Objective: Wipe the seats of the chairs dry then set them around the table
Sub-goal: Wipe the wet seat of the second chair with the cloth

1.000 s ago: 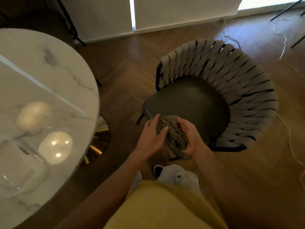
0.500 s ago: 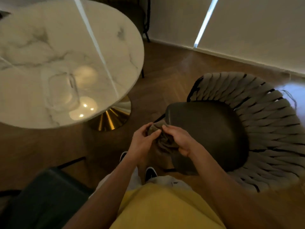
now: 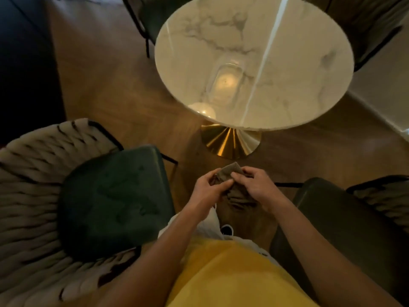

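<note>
Both hands meet over the wooden floor [image 3: 115,89], in front of a yellow shirt [image 3: 230,273], and share a crumpled grey-brown cloth [image 3: 232,185]. The left hand [image 3: 207,191] curls its fingers and thumb onto the cloth's left side, pinching it; the right hand [image 3: 257,187] grips the right side, with thumb and forefinger nipping a flat corner that sticks up toward the table. The rest of the cloth hangs bunched below the two palms, touching neither chair. To the left stands a chair [image 3: 66,207] with a dark green seat [image 3: 115,202] and a pale woven back wrapped round its left and near sides; faint darker patches mark the seat cushion, though I cannot tell whether they are damp. A second chair [image 3: 358,229], also dark-seated with a woven back, stands to the right, its front edge just beside the right forearm. Beyond the hands is the round marble table [image 3: 298,63] on a brass cone base [image 3: 230,141]; its near edge lies well apart from both seats. Two further dark chairs show past the table's far edge, at its far-left and far-right, mostly hidden in shadow.
</note>
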The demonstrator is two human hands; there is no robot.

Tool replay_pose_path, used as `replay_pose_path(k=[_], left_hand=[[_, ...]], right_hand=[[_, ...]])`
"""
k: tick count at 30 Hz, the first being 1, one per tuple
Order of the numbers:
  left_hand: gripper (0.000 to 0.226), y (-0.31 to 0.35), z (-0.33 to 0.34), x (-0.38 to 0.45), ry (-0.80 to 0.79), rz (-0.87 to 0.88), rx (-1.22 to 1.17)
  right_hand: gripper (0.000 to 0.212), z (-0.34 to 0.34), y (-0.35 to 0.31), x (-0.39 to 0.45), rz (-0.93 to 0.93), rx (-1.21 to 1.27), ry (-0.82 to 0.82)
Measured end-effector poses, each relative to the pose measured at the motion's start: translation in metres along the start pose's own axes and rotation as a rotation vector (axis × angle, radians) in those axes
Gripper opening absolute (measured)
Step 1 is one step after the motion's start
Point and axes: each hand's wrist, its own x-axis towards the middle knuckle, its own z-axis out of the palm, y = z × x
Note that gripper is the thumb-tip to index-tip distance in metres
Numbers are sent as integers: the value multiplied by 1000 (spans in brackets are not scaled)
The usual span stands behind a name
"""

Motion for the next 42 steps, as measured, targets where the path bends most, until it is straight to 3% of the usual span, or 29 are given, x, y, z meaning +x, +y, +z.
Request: replay_pose_path(k=[7,15,20,25,32,34,42], left_hand=[[25,-30,-47,-28,151,-113,-194],[22,-62,-82,-50,219,-112,-482],[52,-91,-114,-64,251,-37,-354],[83,-122,-141,-81,342,-72,-159],[58,-161,-169,-102,488,-109,-187],[51,-173,-174,-101,521,-162,-201],[49,-205,-182,-37,743,-332,-371]], right_hand=[[10,41,-5,2,100,-79,-241],[30,93,10,14,320,84,-400],[37,125,15,16,437,181,-578],[42,156,20,16,483,79,-704],[19,205,32,27,282,-323,-438],[26,211,33,34,191,-467,-401],[27,224,63,108,-31,-876,-605]])
